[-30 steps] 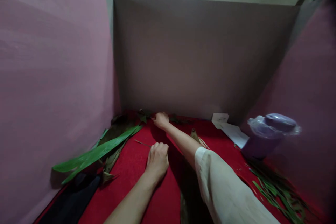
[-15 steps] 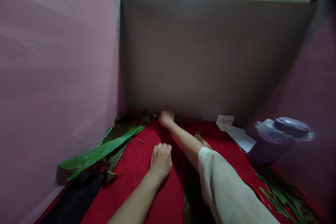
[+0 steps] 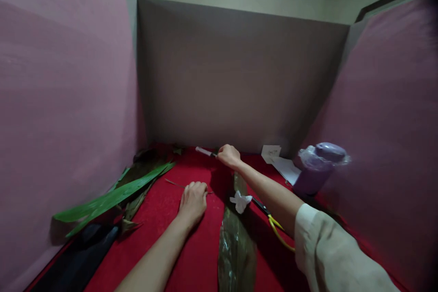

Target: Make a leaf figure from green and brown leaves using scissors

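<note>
My right hand [image 3: 228, 155] reaches to the back of the red cloth surface [image 3: 191, 255] and is closed round a thin pen-like tool [image 3: 205, 151] whose white tip sticks out to the left. My left hand [image 3: 193, 200] rests on the cloth as a loose fist, pinching a thin brown strip [image 3: 175, 184]. Between my arms lies a long dark leaf [image 3: 236, 246] wrapped in clear film. A small white flower [image 3: 241, 201] sits on the leaf. Scissors with yellow handles [image 3: 275, 227] lie partly under my right forearm.
Long green leaves [image 3: 112, 195] and dried ones are heaped at the left by the pink wall [image 3: 61, 100]. A purple lidded cup [image 3: 316, 168] and white papers [image 3: 282, 164] stand at the right. A dark object [image 3: 78, 260] lies at the lower left. Cardboard closes the back.
My right hand has drawn back from the far wall with the pen-like tool in it. My arm shifted right, uncovering the wrapped leaf, flower and scissors. The view swung a little.
</note>
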The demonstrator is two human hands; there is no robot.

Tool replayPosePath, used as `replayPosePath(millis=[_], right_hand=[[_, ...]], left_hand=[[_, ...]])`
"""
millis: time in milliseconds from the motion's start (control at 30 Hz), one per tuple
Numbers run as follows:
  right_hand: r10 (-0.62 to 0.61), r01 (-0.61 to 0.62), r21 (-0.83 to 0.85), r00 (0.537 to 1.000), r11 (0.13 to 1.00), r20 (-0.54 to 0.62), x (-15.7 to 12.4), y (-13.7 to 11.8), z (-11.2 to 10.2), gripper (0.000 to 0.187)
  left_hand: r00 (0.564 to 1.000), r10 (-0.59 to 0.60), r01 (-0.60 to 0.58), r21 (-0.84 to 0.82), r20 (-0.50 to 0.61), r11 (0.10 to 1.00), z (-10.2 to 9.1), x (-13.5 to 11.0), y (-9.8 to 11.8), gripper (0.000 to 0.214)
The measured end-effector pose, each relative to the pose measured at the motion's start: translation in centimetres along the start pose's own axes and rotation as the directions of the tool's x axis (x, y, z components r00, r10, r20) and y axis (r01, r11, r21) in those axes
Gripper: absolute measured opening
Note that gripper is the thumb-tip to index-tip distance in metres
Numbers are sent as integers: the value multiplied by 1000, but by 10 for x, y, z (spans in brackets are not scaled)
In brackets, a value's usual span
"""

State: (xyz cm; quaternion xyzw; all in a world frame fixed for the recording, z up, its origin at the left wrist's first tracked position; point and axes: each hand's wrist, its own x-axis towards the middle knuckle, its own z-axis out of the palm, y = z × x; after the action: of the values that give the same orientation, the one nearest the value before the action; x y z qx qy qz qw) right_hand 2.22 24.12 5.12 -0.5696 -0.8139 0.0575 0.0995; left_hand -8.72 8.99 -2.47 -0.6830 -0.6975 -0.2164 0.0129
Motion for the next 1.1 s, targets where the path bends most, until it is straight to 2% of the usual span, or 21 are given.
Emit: replayPosePath(millis=[233, 400, 533, 667, 967, 1100], right_hand=[[72, -66, 39, 976, 997, -203, -63, 54, -44, 19], [206, -219, 0, 918, 976, -339, -100, 108, -72, 26], [276, -330, -60, 866, 942, -418, -125, 141, -85, 32], [305, -391, -121, 847, 913, -434, -142, 158, -83, 28], [232, -356, -246, 878, 902, -420, -156, 166, -47, 25], [232, -353, -224, 872, 908, -432, -170, 169, -51, 25]], left_hand=[[1000, 11, -11, 0, -5, 1000, -5, 1, 1, 14], [1000, 18, -19, -36, -24, 999, -6, 3, 0, 16], [998, 0, -4, -65, -58, 998, -7, 6, -3, 19], [997, 2, -8, -71, -73, 997, -8, 6, -3, 19], [997, 15, -21, -71, -81, 997, -6, 7, -4, 21], [997, 14, -20, -75, -80, 997, -7, 7, -4, 21]])
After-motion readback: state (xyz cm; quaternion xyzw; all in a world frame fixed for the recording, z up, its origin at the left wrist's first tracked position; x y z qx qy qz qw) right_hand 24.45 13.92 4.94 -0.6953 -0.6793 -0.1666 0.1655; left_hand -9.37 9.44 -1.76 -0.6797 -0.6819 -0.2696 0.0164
